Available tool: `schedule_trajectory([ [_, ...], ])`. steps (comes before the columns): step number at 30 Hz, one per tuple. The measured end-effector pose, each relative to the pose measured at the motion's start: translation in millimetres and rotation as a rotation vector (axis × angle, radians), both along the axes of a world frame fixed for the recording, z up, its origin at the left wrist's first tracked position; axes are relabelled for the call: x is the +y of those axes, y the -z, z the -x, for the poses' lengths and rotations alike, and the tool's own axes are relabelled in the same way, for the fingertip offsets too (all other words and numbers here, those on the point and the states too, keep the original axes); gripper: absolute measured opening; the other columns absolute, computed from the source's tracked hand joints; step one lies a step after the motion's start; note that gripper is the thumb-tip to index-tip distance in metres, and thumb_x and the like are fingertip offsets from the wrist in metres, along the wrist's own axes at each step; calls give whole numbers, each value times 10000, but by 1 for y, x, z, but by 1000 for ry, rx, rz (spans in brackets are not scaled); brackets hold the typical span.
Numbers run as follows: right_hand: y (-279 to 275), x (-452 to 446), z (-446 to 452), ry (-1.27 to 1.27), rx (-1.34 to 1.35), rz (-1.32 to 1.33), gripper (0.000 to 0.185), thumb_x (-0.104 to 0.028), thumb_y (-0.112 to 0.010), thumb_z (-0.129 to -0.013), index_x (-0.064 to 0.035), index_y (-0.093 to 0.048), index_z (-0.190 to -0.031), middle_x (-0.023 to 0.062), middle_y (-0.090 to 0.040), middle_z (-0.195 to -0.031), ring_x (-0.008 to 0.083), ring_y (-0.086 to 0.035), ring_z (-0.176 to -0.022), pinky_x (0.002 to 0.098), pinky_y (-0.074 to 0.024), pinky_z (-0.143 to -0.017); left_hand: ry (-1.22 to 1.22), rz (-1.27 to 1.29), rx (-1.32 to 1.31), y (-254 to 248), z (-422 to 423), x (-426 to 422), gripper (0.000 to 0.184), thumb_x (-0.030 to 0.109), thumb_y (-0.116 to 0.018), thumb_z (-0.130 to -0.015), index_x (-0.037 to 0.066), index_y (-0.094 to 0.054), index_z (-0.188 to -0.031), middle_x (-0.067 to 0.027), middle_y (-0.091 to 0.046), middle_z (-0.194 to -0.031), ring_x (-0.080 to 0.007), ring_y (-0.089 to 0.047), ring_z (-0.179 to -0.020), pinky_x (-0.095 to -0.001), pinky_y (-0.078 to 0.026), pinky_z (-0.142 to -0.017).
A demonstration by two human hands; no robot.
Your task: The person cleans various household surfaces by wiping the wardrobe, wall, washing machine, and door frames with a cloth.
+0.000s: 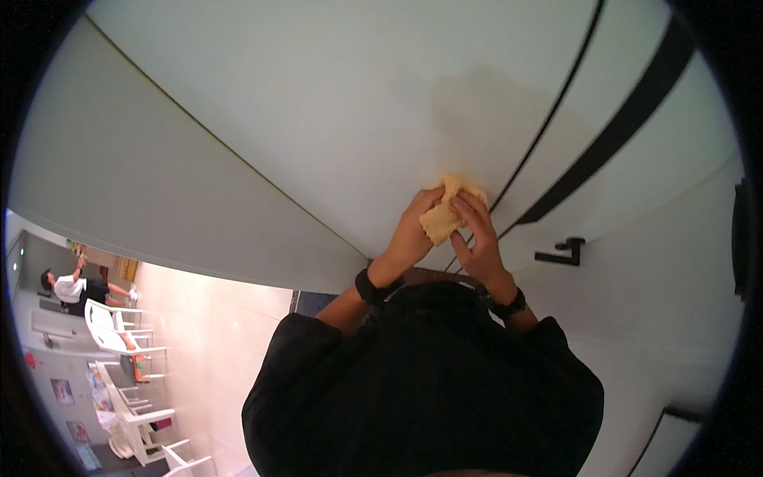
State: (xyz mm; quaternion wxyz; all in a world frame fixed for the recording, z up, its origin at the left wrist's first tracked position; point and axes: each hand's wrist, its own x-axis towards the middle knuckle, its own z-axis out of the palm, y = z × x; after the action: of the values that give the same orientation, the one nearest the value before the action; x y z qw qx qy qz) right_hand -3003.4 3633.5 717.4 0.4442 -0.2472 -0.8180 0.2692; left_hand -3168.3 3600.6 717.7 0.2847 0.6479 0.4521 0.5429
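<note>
Both hands grip a folded yellow cloth [439,221] in front of a large pale panel [342,119]. My left hand [411,232] is closed on the cloth's left side, its thumb over the upper part. On the right side, the fingers of my right hand [478,242] bend over the cloth, and they hold it too. A scalloped edge of the cloth hangs between the hands. Its upper part lies close to the panel; whether it touches cannot be made out. Each wrist wears a black band.
A dark seam and a long black strip [612,127] run up the panel's right side. Further right is a black door handle [568,252]. At far left, a person [73,288] stands beyond white chairs [103,326] and a white table [119,397] on a shiny floor.
</note>
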Motion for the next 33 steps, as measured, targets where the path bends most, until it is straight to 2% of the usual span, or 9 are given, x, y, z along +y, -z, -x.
schedule_trajectory([
  [4, 14, 14, 29, -70, -39, 39, 504, 24, -583, -788, -44, -527, -1284, 174, -473, -1308, 349, -477, -1210, 426, -419, -996, -28, 133, -136, 8, 24, 6, 455, 71, -702, -832, 30, -491, -1232, -105, -556, -1144, -225, -572, -1033, -311, -452, -898],
  [7, 4, 25, 45, -135, -46, -12, 476, 23, -588, -776, -43, -555, -1246, 163, -505, -1256, 347, -515, -1151, 435, -438, -966, -192, -34, 14, 15, 37, 9, 476, 135, -742, -807, 47, -506, -1212, -110, -571, -1135, -223, -596, -981, -307, -483, -838],
  [9, -1, 36, 48, -180, -34, -74, 459, 18, -593, -770, -45, -570, -1224, 152, -525, -1225, 341, -538, -1113, 439, -448, -948, -308, -78, 108, 11, 35, 11, 446, 105, -713, -807, 52, -502, -1197, -119, -568, -1081, -263, -598, -933, -330, -493, -784],
  [13, -7, 44, 50, -33, 109, -269, 441, -15, -624, -758, -39, -578, -1195, 156, -537, -1205, 339, -549, -1090, 445, -459, -930, -325, -157, 242, -32, 27, 20, 437, 96, -698, -778, 63, -505, -1169, -133, -556, -1015, -325, -603, -835, -366, -506, -644],
  [17, 15, 47, 28, 149, 163, -367, 416, -54, -645, -779, -28, -550, -1184, 169, -536, -1188, 355, -534, -1091, 466, -437, -939, -265, -138, 380, -44, 3, 31, 399, 160, -654, -805, 71, -503, -1164, -104, -560, -1000, -315, -622, -745, -368, -507, -561],
  [21, 47, 51, -4, 216, 109, -403, 453, -101, -672, -800, -53, -458, -1196, 169, -466, -1179, 339, -466, -1106, 471, -386, -956, -120, -197, 547, -24, -10, 45, 369, 168, -611, -817, 67, -513, -1157, -102, -581, -1019, -287, -647, -772, -355, -526, -568],
  [24, 70, 50, -22, 235, 66, -322, 493, -139, -703, -790, -64, -434, -1196, 170, -414, -1174, 341, -431, -1103, 470, -374, -955, 3, -145, 617, -8, -17, 51, 456, 205, -649, -814, 24, -498, -1204, -176, -602, -1136, -341, -645, -919, -410, -539, -698],
  [30, 102, 43, -18, 176, -87, -227, 538, -180, -733, -778, -72, -451, -1223, 180, -421, -1204, 372, -433, -1133, 487, -378, -974, 157, -79, 512, 22, 3, 57, 476, 220, -668, -797, 18, -499, -1194, -196, -627, -1110, -352, -644, -942, -435, -525, -755],
  [33, 101, 46, -4, 33, -154, -198, 523, -150, -722, -776, -79, -487, -1238, 167, -444, -1245, 376, -470, -1148, 491, -415, -960, 204, 216, 602, 28, 28, 48, 511, 251, -682, -797, 25, -467, -1201, -200, -642, -1046, -356, -645, -923, -442, -521, -735],
])
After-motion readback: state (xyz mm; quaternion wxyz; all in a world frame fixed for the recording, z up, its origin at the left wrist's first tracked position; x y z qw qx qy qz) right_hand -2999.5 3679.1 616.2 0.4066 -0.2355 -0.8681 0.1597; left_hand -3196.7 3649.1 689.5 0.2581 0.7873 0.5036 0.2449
